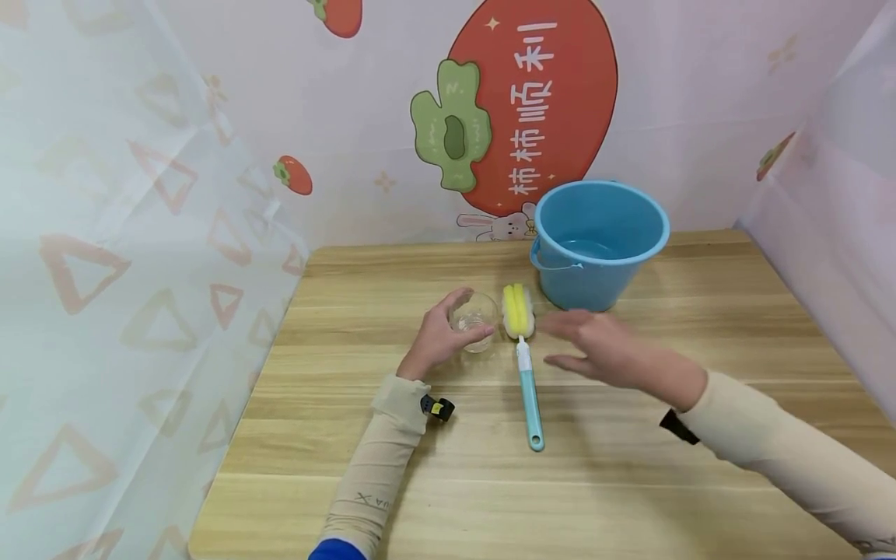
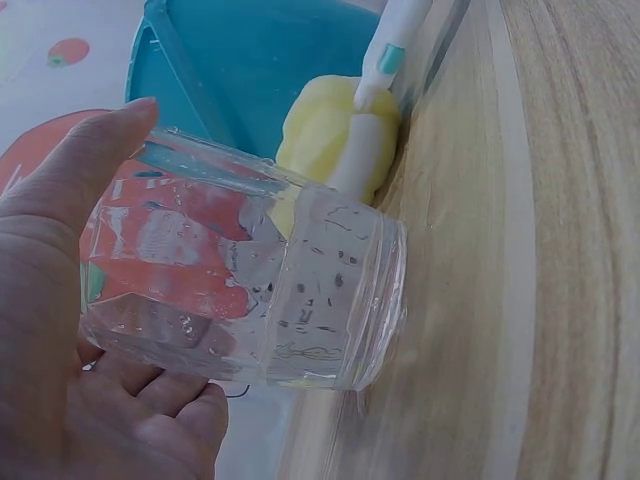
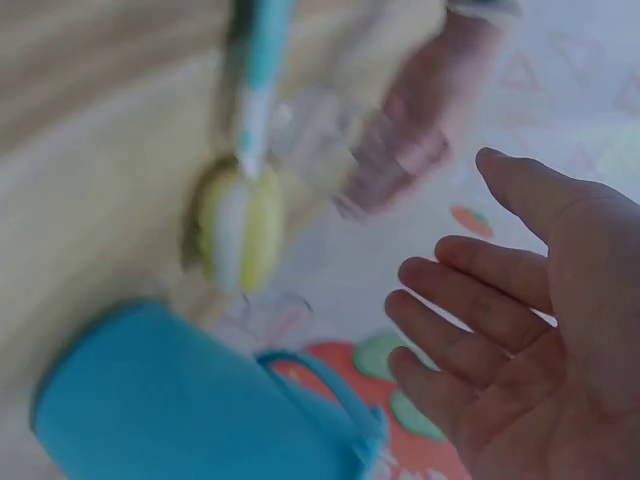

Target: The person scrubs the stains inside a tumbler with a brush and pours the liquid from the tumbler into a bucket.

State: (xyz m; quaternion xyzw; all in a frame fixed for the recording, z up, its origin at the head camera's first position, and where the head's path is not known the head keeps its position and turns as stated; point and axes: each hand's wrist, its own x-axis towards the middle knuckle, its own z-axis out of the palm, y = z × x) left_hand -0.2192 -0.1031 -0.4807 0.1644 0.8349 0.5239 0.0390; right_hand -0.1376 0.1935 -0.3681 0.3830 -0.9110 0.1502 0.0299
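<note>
A clear glass cup stands at the middle of the wooden table, its thick base against the wood. My left hand grips it from the left, thumb on one side and fingers on the other. Drops or specks show in the glass in the left wrist view. Just right of it lies a sponge cup brush with a yellow and white head and a teal handle. My right hand, blurred in the head view, hovers to the right of the brush. Its fingers are spread and hold nothing.
A light blue bucket with its handle hanging down stands at the back right of the wooden table. Behind the table hangs a printed cloth with red fruit, and more patterned cloth covers the left side.
</note>
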